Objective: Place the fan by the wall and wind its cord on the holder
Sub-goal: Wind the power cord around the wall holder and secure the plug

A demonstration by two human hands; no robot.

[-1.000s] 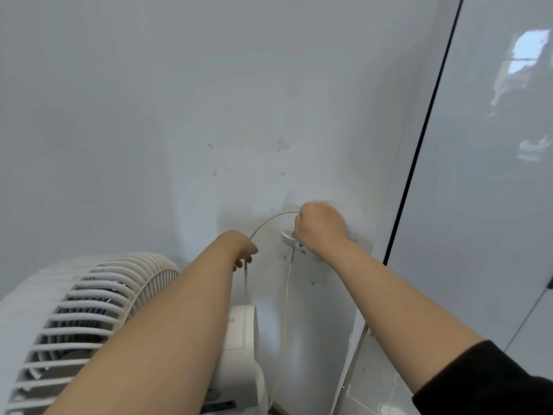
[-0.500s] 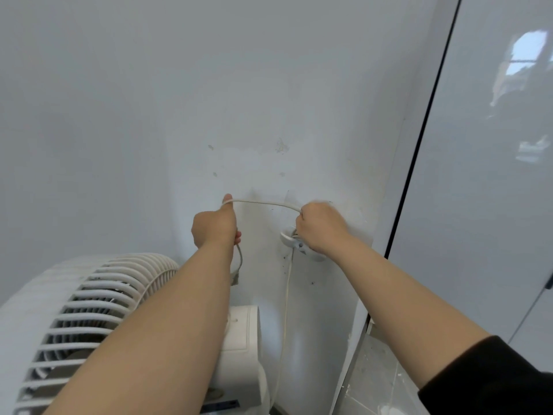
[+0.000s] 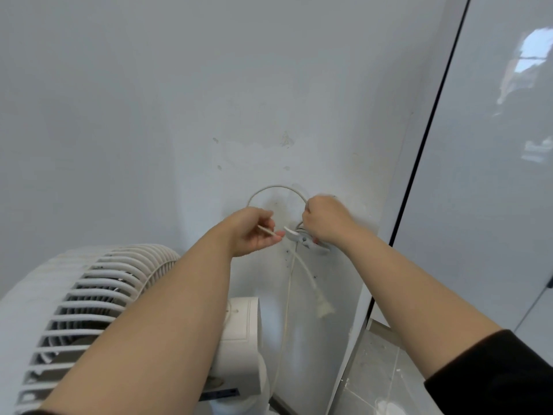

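Above both hands the wall (image 3: 179,100) ran open, broken only by the cord (image 3: 276,187) arching from the left hand (image 3: 254,232) over to the right hand (image 3: 324,220). The narrow gap between the hands was taken by the holder (image 3: 291,233), whose arm jutted from the wall. Below the left hand the fan grille (image 3: 89,295) and the white motor housing (image 3: 242,324) crowded the way down. Below the right hand, cord strands and the plug (image 3: 324,310) hung against the wall. Right of the right hand lay a bare strip of wall, then the glossy panel (image 3: 493,235) with its black edge.
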